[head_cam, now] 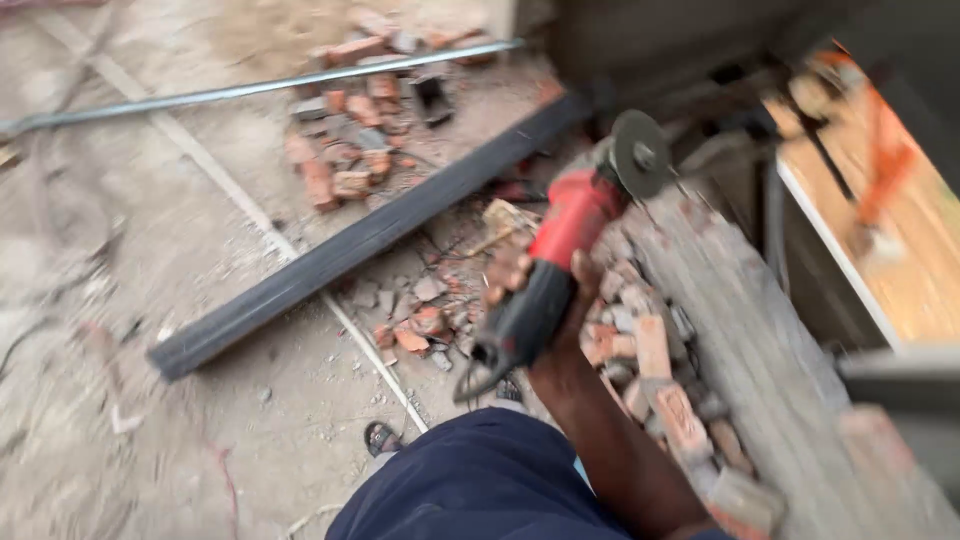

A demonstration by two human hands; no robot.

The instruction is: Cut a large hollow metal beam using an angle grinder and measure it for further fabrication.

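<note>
Right hand [560, 300], fingers clamped round the red-and-black angle grinder [560, 265] at frame centre, disc [640, 153] raised toward upper right near the plank [740, 330]; left hand unseen; risk: one-handed grip on loose brick rubble [650, 350] could let the disc kick.

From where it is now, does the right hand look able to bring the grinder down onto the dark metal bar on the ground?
Probably yes. The right hand holds the angle grinder up above the dark metal bar, and nothing stands between them; only brick rubble lies beside it.
</note>
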